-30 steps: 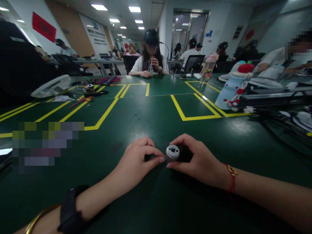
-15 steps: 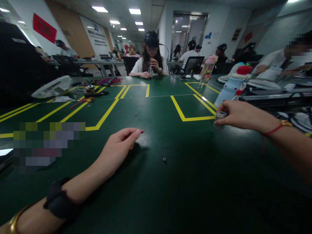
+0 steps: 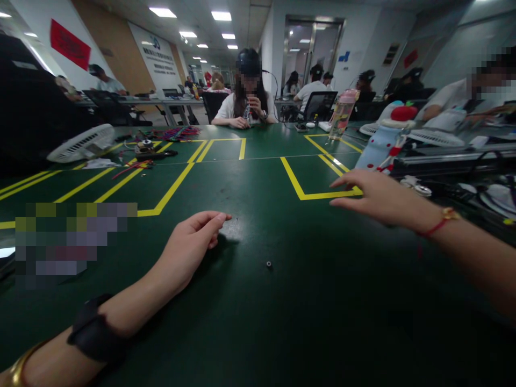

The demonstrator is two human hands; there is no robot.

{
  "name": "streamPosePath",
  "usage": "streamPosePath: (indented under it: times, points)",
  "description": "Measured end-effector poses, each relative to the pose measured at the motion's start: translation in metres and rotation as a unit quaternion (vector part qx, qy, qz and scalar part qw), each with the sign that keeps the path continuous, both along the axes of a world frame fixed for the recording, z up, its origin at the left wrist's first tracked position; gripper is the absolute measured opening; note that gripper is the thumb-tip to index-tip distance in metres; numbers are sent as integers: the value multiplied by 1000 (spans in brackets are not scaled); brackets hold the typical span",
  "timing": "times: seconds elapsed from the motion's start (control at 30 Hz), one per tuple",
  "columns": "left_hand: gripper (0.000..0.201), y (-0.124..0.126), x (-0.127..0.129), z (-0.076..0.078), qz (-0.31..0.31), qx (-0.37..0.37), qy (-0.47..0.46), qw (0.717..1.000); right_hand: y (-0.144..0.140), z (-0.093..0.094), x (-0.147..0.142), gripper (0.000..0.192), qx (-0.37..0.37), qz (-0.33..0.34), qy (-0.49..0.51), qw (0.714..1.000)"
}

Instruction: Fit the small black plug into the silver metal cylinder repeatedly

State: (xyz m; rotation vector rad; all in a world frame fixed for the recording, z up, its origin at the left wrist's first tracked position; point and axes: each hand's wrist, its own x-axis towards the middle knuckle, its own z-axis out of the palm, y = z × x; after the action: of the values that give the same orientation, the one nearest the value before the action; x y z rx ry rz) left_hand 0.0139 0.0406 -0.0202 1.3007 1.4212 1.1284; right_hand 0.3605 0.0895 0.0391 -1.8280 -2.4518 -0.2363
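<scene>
My left hand hovers over the green table with thumb and forefinger pinched. A tiny dark tip shows at the fingertips, too small to name. To its right, a small dark ring-shaped part with a pale rim lies on the tabletop. My right hand is held out at the right, thumb and fingers apart with nothing between them. Just behind that wrist are round silvery metal parts, partly covered by the hand.
A blue bottle with a red top stands beyond my right hand, with a pink-lidded clear bottle farther back. Wires and a white fan lie at the far left. A person sits opposite.
My right hand has let go of the round metal part it was holding, and its fingers have spread. My left hand keeps its pinch; the view has shifted slightly.
</scene>
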Motion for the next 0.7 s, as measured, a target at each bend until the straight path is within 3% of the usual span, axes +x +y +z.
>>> streamPosePath:
  times: [0.07,0.1,0.17,0.27,0.37,0.5,0.57,0.63,0.7]
  points:
    - [28,-1,0,0,-1,-2,2,1000,-30,-15,-55,41,-55,173,103,978]
    - [29,-1,0,0,-2,0,3,1000,-44,-24,-78,40,-65,228,133,962]
    - [29,-1,-1,-1,-3,5,7,1000,-65,-39,-109,34,-72,286,155,943]
    - [31,-1,-3,-3,-4,2,16,1000,-69,-47,-116,23,-69,295,148,942]
    - [31,0,-4,-4,-7,1,20,1000,-46,-32,-86,24,-38,216,143,965]
    - [31,0,-2,-3,-8,2,24,1000,-7,7,-18,29,49,6,53,997]
    - [31,0,0,-2,-3,4,24,1000,7,24,20,31,55,-112,-24,992]
    - [30,-1,0,-2,2,5,22,1000,17,35,57,29,16,-214,-79,973]
    - [30,-1,0,-2,2,3,20,1000,24,39,89,24,-21,-269,-98,958]
